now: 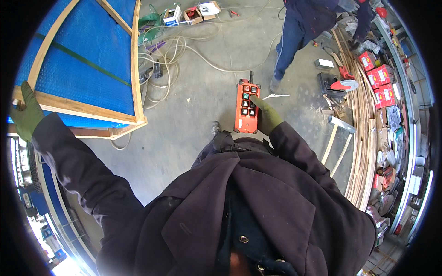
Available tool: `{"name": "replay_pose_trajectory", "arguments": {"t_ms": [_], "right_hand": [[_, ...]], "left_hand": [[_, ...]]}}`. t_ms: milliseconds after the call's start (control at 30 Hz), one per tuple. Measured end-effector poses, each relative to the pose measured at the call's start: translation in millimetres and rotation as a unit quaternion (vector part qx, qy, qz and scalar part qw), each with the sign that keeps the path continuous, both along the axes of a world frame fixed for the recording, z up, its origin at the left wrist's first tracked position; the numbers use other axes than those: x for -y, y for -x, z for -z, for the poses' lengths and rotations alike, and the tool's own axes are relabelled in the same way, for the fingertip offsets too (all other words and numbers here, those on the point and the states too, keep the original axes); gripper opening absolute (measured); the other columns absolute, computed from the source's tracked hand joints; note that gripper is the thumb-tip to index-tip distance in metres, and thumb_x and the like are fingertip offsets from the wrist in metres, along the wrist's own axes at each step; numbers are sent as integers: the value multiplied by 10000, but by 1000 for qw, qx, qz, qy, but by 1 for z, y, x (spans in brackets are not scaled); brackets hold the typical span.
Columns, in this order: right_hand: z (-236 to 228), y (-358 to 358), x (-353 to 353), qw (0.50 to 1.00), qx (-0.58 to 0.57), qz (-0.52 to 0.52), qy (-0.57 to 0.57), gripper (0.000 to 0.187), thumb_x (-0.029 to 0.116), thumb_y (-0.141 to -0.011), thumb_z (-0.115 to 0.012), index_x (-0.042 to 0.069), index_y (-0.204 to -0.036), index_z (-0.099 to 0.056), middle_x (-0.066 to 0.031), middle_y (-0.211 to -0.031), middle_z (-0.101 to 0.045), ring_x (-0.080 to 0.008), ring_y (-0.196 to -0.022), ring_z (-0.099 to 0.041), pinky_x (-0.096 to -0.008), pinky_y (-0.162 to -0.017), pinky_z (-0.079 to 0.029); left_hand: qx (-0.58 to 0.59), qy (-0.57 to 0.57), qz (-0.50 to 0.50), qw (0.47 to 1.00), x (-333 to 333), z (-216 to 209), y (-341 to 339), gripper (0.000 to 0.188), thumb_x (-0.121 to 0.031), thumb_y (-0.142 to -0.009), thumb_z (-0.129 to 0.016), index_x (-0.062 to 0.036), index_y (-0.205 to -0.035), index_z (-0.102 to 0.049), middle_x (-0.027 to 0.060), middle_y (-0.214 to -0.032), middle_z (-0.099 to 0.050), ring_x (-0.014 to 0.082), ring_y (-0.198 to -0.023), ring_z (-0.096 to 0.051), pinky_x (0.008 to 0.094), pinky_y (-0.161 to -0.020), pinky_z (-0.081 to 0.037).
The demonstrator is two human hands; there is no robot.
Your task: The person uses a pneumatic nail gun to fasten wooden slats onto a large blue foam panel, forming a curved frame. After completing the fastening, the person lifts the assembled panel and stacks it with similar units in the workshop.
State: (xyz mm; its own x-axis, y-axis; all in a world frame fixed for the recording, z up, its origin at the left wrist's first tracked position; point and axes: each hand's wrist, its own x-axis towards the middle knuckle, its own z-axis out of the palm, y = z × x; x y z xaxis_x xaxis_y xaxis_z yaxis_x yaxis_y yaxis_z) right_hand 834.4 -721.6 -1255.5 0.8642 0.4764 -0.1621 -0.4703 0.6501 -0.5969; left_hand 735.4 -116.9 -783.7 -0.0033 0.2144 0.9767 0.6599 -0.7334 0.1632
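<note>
The gloved right hand [268, 116] held an orange remote control [246, 120] in front of the waist. The gloved left hand [26, 115] lay against a wooden frame [78, 105] bordering blue sheeting [92, 55]; its grip could not be told.

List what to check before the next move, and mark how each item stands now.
1. Remote control held in right hand: ok.
2. Thumb off the buttons: cannot tell; it lies over their edge.
3. Left hand at the wooden frame: ok; firmness of grip, cannot tell.
4. Co-worker out of the area ahead: not ok.
5. Floor free of hose: not ok; loops lie beside the frame.
</note>
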Motion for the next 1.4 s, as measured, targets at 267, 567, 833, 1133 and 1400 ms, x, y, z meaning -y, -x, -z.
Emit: {"name": "replay_pose_trajectory", "arguments": {"t_ms": [267, 567, 833, 1133, 1400], "right_hand": [[-38, -5, -85, 991, 71, 67, 96, 407, 223, -1042, -817, 98, -1396, -660, -16, -1175, -726, -154, -1005, -708, -376, -879, -637], [-126, 12, -119, 985, 111, -53, 121, 633, 176, -999, -880, 93, -1557, -593, -32, -1230, -735, -185, -1050, -739, -403, -905, -661], [-165, -63, -127, 976, 108, -125, 144, 668, 178, -997, -874, 86, -1583, -568, -31, -1250, -727, -177, -1070, -735, -389, -918, -650], [-156, -192, -172, 966, 105, -195, 137, 609, 177, -1003, -881, 92, -1536, -599, -37, -1246, -723, -178, -1057, -739, -397, -891, -661], [-158, -293, -208, 952, 100, -258, 133, 629, 189, -1017, -876, 97, -1569, -589, -38, -1250, -729, -178, -1059, -742, -406, -897, -667]], "left_hand": [[67, -30, 121, 990, 8, -12, -6, 900, -819, -937, -749, -136, -1519, -678, 117, -1216, -829, 301, -1073, -822, 450, -869, -684], [143, -174, 145, 964, 39, -55, 22, 764, -493, -1004, -846, -15, -1537, -579, 177, -1156, -763, 397, -1018, -713, 544, -908, -576], [130, -127, 118, 976, 23, -63, -5, 797, -415, -1029, -809, 57, -1607, -528, 231, -1165, -728, 432, -1062, -707, 573, -968, -576], [140, -68, 163, 974, -27, -55, -47, 785, -302, -1073, -795, 104, -1657, -462, 311, -1461, -657, 399, -1280, -709, 490, -1097, -599], [173, 19, 248, 953, -86, -85, -60, 760, -306, -1131, -716, 58, -1711, -384, 290, -1538, -604, 359, -1347, -681, 467, -1120, -590]]}}
